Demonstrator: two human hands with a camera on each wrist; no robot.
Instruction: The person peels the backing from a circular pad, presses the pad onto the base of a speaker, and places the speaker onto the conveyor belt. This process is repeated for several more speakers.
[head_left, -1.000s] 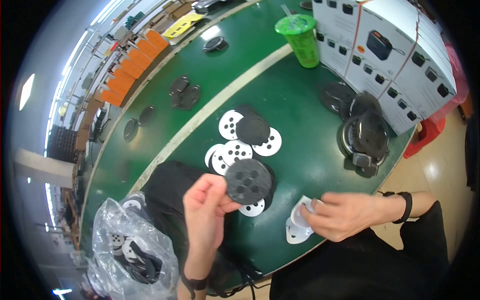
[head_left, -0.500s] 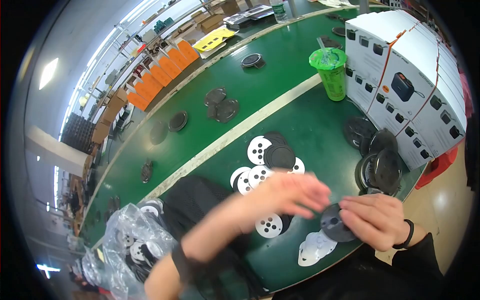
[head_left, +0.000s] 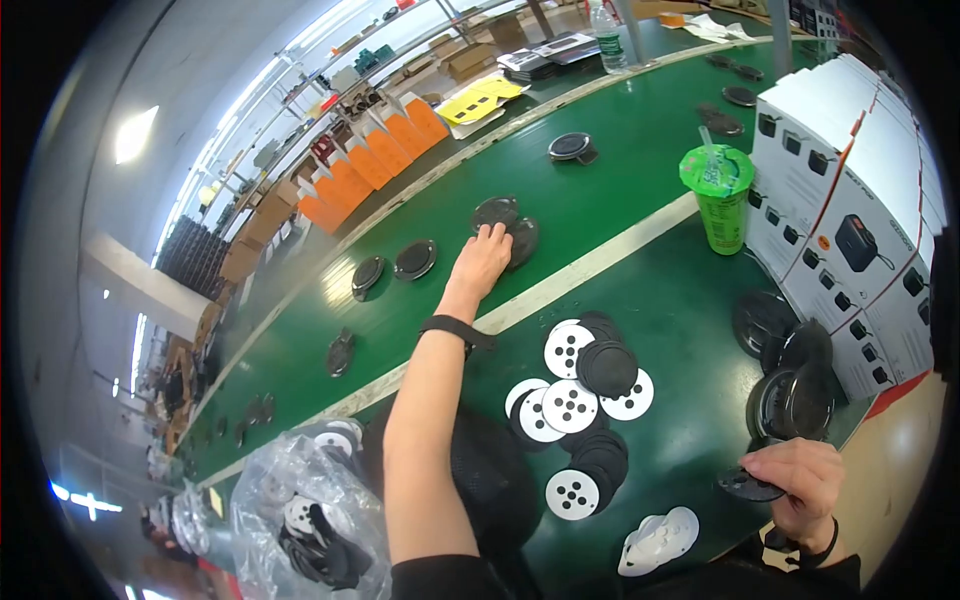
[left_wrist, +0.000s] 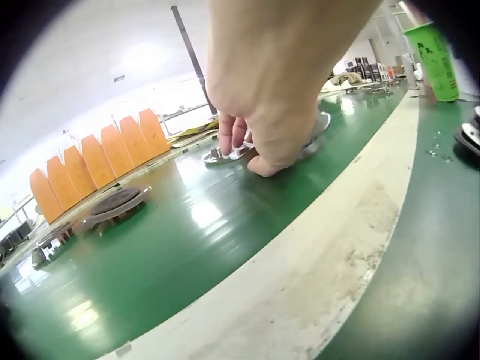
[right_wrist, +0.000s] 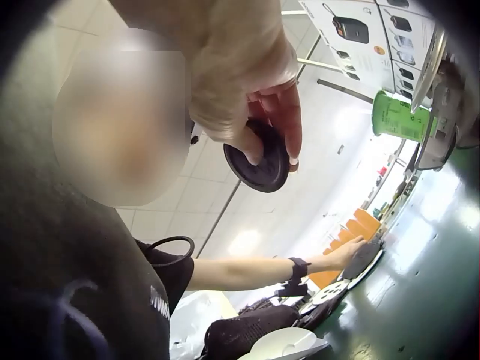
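My right hand [head_left: 800, 480] pinches a black round disc [head_left: 748, 485] between thumb and fingers, above the table's near right edge. In the right wrist view the same disc [right_wrist: 262, 161] is tilted, its rim facing the camera. My left hand [head_left: 482, 262] reaches across the pale strip to a cluster of dark round parts [head_left: 522, 243], fingertips right at them. In the left wrist view its fingers bend down beside a shiny round part [left_wrist: 217, 157]; I cannot tell whether they grip it. White and black discs with holes [head_left: 570, 405] lie in overlapping piles between the hands.
Curled white pieces [head_left: 658, 542] lie at the near edge. Glossy black round parts [head_left: 790, 400] are stacked at right, beside white printed boxes [head_left: 850, 230] and a green cup [head_left: 722, 215]. At left sits a clear plastic bag [head_left: 265, 490] of discs. More round parts [head_left: 415, 260] dot the far lane.
My left hand let go of the black holed disc, which passed to my right hand, and reached out to the far lane. My right hand released the white piece and moved right with the disc.
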